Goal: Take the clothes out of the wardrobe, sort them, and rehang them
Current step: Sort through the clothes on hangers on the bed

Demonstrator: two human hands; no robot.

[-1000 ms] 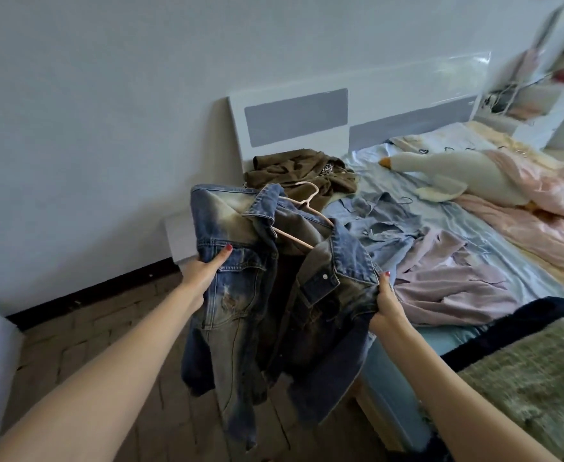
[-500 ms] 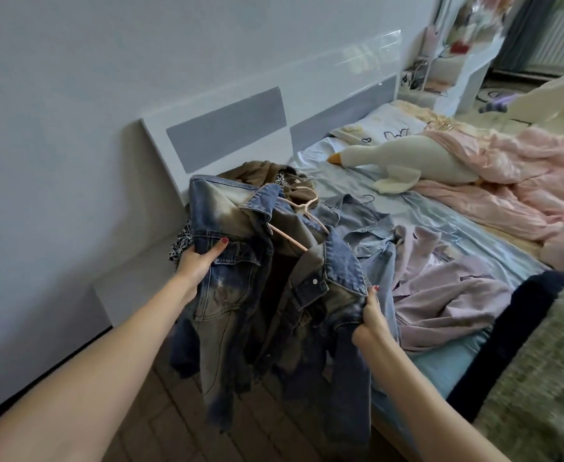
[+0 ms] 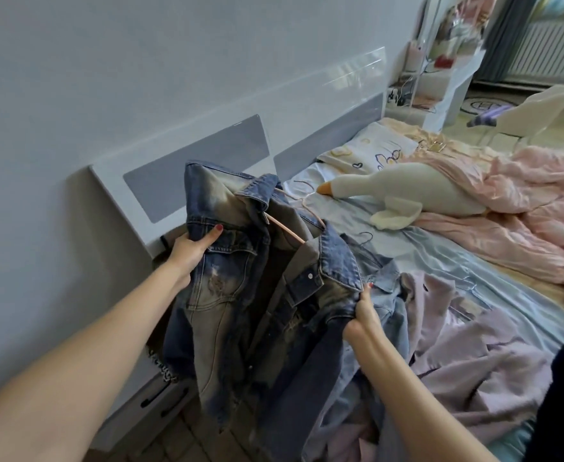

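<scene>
Both hands, left grip (image 3: 192, 248) and right grip (image 3: 362, 311), are pinching the heavy, floppy faded blue denim jacket (image 3: 240, 295) by its shoulders, best either side of its pink wire hanger (image 3: 284, 228).

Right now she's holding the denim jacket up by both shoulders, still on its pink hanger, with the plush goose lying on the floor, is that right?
Not quite. The plush goose lies on the bed, not the floor, as the head view shows. The rest holds: the left hand and right hand grip the denim jacket by its shoulders, on its pink hanger.
</scene>
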